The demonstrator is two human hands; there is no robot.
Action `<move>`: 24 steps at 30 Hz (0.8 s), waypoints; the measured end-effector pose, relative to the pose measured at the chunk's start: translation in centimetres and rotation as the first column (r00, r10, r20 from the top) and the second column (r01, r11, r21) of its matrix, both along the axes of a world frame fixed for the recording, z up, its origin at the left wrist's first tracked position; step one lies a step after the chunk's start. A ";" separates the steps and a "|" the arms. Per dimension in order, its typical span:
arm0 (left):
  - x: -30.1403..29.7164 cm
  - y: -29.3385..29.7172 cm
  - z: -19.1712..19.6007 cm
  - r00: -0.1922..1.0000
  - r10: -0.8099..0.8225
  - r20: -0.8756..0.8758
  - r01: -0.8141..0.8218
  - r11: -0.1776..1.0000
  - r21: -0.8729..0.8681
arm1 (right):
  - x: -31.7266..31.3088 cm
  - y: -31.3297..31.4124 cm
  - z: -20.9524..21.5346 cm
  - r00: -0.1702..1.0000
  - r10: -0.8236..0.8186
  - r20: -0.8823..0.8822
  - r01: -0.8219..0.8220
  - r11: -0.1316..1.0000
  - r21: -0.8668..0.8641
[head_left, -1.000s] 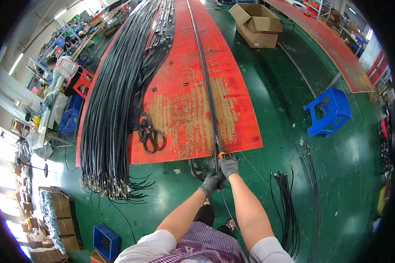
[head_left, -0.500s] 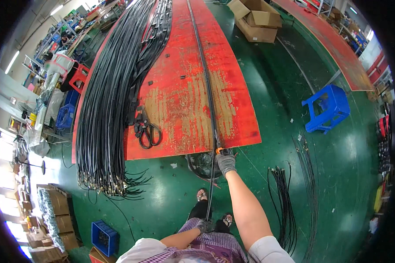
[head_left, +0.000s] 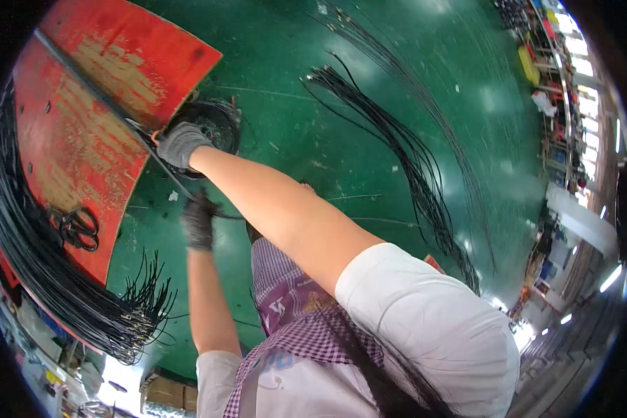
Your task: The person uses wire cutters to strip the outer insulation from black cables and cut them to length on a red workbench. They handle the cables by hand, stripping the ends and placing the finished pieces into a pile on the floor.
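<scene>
My right hand [head_left: 180, 145], in a grey glove, is closed round an orange-handled tool [head_left: 158, 136] with a metal tip [head_left: 139, 127], at the corner of the red table. The tool lies against a long bundle of black cables [head_left: 94, 89] that runs along the tabletop and over its edge. Lower down, my gloved left hand [head_left: 198, 223] is closed on the bundle's hanging end, somewhat smeared by motion. A short dark tail [head_left: 228, 217] sticks out beside it. Black-handled scissors [head_left: 80, 228] rest on the table next to a thick heap of black cables [head_left: 45, 268].
Below the corner of the red table [head_left: 101, 188] sits a round container of coiled dark strands [head_left: 223, 129]. Two loose bunches of black cable, one thick [head_left: 390, 132] and one thin [head_left: 425, 94], lie on the green floor [head_left: 285, 49]. Shelving with goods lines the far right.
My view has swung right, so the table now appears at the upper left. My left hand has risen from near my waist to just below my right hand, which still holds the tool at the bundle.
</scene>
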State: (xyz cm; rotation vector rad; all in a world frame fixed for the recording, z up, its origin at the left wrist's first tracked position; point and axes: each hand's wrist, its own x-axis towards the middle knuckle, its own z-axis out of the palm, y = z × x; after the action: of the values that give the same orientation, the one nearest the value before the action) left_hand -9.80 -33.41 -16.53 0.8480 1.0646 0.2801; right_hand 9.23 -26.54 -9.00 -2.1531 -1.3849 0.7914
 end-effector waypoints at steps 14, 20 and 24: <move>-1.8 -12.7 -9.3 0.904 -0.345 -0.254 0.272 0.920 -0.281 | -1.0 1.2 -3.6 0.972 -0.156 -0.176 0.152 0.988 -0.036; -2.3 -14.9 -8.4 0.903 -0.325 -0.280 0.221 0.912 -0.346 | -0.8 0.8 -2.9 0.964 -0.148 -0.223 0.142 0.989 -0.043; -2.0 -15.0 -8.9 0.922 -0.294 -0.252 0.200 0.919 -0.340 | -0.8 0.6 -2.2 0.927 -0.213 -0.310 0.205 0.977 -0.058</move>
State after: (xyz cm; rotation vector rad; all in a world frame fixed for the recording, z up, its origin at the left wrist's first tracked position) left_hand -11.82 -48.46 -25.42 0.7453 1.2267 -0.2367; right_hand 8.47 -25.96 -11.21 -2.0399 -0.9711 1.0181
